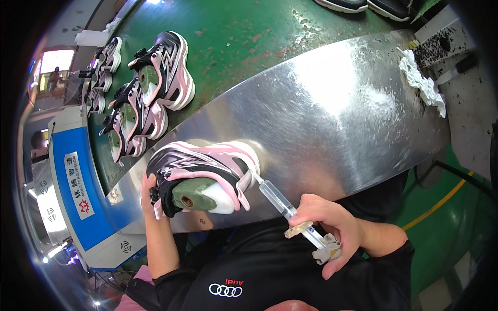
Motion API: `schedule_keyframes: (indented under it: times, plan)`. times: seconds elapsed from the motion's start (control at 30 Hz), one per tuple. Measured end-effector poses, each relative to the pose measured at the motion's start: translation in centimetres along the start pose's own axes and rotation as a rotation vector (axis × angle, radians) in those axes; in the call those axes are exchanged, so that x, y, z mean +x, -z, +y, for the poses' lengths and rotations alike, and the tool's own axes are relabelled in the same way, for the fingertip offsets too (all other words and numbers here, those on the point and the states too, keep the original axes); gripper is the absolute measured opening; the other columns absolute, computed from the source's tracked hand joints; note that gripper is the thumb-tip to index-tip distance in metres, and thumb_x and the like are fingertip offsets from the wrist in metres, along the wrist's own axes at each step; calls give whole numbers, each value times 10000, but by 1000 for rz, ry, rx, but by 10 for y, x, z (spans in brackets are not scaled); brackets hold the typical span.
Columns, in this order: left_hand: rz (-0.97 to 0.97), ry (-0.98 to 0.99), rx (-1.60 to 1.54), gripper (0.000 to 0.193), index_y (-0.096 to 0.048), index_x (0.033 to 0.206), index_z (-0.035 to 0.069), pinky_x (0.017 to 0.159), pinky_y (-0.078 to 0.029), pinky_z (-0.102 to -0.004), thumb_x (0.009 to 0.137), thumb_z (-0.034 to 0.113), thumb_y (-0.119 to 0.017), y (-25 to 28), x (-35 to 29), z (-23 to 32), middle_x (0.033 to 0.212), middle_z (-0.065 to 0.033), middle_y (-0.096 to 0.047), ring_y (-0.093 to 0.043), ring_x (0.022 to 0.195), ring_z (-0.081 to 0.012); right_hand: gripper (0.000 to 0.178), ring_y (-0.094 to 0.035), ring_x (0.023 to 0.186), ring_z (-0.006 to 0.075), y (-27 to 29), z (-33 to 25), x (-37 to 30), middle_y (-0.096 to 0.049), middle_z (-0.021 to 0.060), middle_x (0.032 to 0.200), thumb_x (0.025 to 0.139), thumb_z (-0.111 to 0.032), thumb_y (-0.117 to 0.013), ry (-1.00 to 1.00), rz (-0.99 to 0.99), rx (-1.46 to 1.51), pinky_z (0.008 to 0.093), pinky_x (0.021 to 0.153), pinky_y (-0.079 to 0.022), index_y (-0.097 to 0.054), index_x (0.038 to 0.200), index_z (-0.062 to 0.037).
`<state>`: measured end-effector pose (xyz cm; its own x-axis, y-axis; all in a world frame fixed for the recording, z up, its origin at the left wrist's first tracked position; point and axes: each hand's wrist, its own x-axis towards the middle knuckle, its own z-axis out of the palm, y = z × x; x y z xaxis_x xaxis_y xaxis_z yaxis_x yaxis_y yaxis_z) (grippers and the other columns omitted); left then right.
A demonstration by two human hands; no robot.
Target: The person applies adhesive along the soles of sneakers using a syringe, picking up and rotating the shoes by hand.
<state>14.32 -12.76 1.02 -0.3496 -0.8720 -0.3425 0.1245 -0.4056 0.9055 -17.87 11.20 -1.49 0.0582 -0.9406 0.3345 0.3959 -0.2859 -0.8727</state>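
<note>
A black, pink and white sneaker rests on its side over the metal table, with a green and white shoe last inside it. My left hand grips it at the toe and tongue end; most of those fingers are hidden behind the shoe. In my right hand is a clear plastic syringe, its flange and plunger end wrapped in whitish material. The syringe's nozzle points at the heel collar beside the pink pull tab. Whether it touches the shoe, I cannot tell.
Several matching sneakers stand on the green surface at the far left. A blue and white machine panel borders the left side. Crumpled white tissue lies at the shiny metal table's right end. Dark shoes show at the top right.
</note>
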Motion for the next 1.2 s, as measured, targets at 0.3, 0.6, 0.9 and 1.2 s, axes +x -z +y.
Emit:
schedule_keyframes:
  times: [0.3, 0.6, 0.9, 1.2]
  plan:
    - [-38, 126, -112, 324, -481, 1179, -14, 945, -470, -384, 930, 192, -494, 2, -34, 1, 1174, -150, -569, -578, 1062, -246, 841, -514, 900, 253, -7, -2, 9, -564, 93, 1160, 591, -373, -832, -3, -20, -108, 342, 785, -414, -467, 1267, -33]
    - [36, 147, -25, 435, -449, 1213, 3, 909, -500, -372, 824, 99, -618, 7, -75, -4, 1175, -135, -557, -578, 1063, -243, 820, -519, 891, 266, -18, -4, 9, -566, 100, 1147, 598, -366, -827, -15, -14, -163, 351, 782, -416, -468, 1256, -36]
    - [-76, 262, -148, 599, -324, 1343, -38, 1053, -358, -446, 810, 45, -585, -4, -103, -14, 1327, -183, -454, -468, 1218, -307, 825, -517, 868, 263, -29, -9, 6, -566, 95, 1132, 600, -381, -824, -37, -17, -197, 351, 771, -411, -465, 1257, -36]
    - [-238, 405, -317, 863, -237, 1380, -65, 1020, -390, -452, 666, 58, -705, -51, -118, -28, 1326, -226, -436, -489, 1194, -339, 828, -507, 840, 250, -39, -25, 13, -565, 87, 1127, 593, -393, -826, -57, -21, -226, 339, 757, -400, -472, 1247, -29]
